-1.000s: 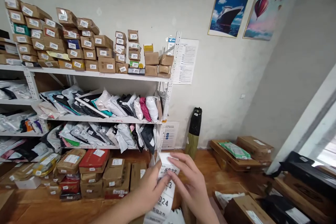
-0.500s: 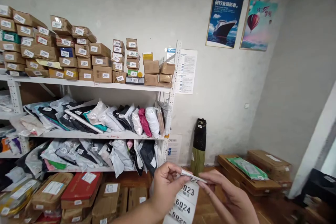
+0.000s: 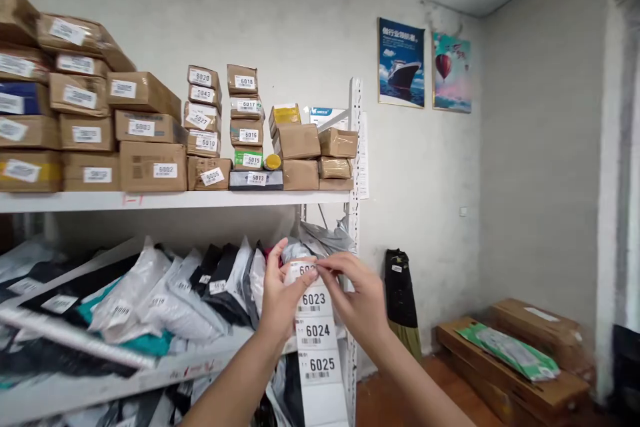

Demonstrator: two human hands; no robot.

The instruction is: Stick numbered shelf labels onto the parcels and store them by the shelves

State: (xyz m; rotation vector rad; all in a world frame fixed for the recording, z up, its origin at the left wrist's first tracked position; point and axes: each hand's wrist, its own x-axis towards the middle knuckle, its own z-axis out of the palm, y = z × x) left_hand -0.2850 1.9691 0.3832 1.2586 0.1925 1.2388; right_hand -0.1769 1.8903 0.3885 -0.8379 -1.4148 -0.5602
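Observation:
My left hand (image 3: 278, 298) grips the top of a long white strip of numbered barcode labels (image 3: 316, 333) reading 6023, 6024, 6025, which hangs down in front of me. My right hand (image 3: 354, 293) pinches the topmost label (image 3: 300, 270) at the strip's upper end, fingertips meeting my left thumb. Both hands are raised in front of a white metal shelf (image 3: 175, 200). Behind them stand soft mailer bags (image 3: 165, 293) on the middle shelf. Labelled cardboard boxes (image 3: 145, 147) are stacked on the top shelf.
A black rolled bundle (image 3: 400, 293) leans in the corner by the wall. Flat cardboard boxes (image 3: 520, 360) with a green mailer lie on the wooden floor at right. Two posters (image 3: 423, 67) hang on the wall.
The camera has moved closer to the shelf and turned up. Both hands rose with the label strip, from near the floor boxes to the middle shelf's height. My right fingers now pinch the top label.

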